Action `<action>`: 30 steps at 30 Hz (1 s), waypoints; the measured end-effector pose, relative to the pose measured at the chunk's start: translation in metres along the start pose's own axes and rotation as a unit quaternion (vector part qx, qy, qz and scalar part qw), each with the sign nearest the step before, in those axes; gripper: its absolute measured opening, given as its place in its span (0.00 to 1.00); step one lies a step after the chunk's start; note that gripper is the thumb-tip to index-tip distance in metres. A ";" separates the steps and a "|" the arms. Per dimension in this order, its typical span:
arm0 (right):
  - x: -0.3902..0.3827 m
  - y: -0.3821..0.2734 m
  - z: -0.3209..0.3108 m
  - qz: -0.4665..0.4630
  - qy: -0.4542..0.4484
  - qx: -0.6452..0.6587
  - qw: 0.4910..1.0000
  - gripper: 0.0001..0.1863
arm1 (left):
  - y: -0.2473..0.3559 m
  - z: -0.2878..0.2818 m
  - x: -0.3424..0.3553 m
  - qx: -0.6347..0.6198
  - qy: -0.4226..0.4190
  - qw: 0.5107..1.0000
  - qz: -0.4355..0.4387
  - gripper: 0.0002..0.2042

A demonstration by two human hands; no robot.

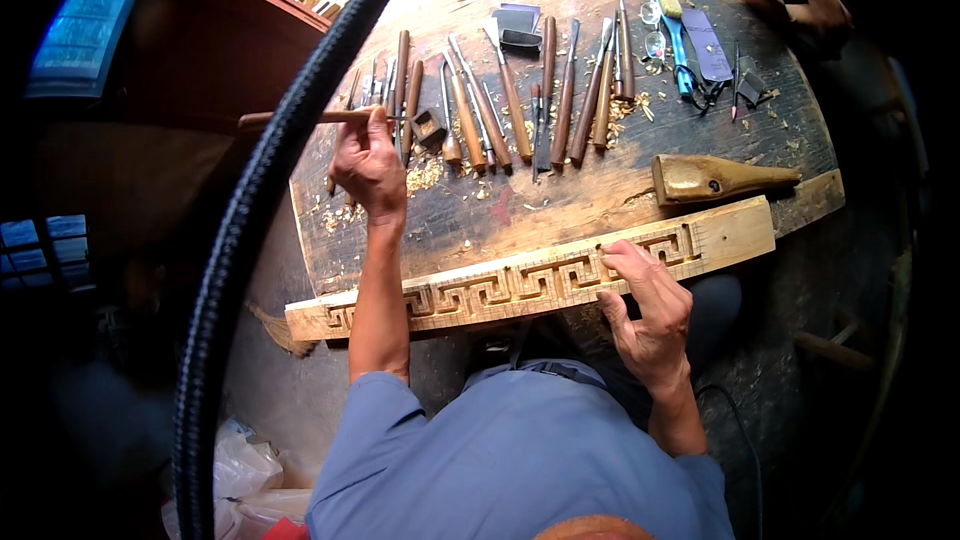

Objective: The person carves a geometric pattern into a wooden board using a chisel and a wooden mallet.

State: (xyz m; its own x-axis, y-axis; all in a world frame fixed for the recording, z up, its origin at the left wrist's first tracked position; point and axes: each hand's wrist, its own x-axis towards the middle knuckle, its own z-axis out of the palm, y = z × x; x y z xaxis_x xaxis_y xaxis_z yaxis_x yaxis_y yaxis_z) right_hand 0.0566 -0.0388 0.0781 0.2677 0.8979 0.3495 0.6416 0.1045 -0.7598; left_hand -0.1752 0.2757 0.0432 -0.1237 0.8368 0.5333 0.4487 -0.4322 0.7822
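- The left hand is clenched around a chisel, gripping its wooden handle near the metal end; the handle sticks out leftward past the table edge.
- The right hand lies half open on the carved strip, fingers curled over its upper edge near the right end of the fret pattern, pressing on it rather than gripping it.
- The strip lies along the near edge of the table, its left end hanging past the tabletop.
- Risk: that overhanging end could tip or slide if the right hand eases off.
- Risk: the left hand sits just beside the row of chisels; a careless sweep could scatter them or nick a finger.
- Risk: the mallet rests just above the strip and could roll against it.
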 end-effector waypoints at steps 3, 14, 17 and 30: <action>-0.002 -0.001 0.003 -0.005 -0.015 -0.001 1.000 0.23 | -0.016 0.017 -0.005 0.018 -0.018 1.000 0.015 0.06; -0.006 -0.027 -0.022 -0.100 0.119 0.014 0.988 0.31 | 0.063 0.010 -0.084 0.106 -0.092 0.938 0.318 0.09; -0.012 -0.037 -0.043 -0.118 0.133 0.031 0.984 0.34 | 0.128 0.016 -0.138 -0.027 -0.194 0.899 0.392 0.14; -0.033 -0.005 -0.044 -0.167 0.183 0.263 0.932 0.37 | 0.141 0.062 -0.234 -0.194 -0.372 0.830 0.368 0.20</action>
State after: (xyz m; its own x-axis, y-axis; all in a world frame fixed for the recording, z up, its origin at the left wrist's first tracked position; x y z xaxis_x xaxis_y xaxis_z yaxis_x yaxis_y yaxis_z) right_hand 0.0761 -0.0879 0.0945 0.4058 0.5819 0.7048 0.3175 0.6333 -0.7057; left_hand -0.0278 0.0400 0.0092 0.7028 0.2113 0.6793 -0.1768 -0.8731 0.4544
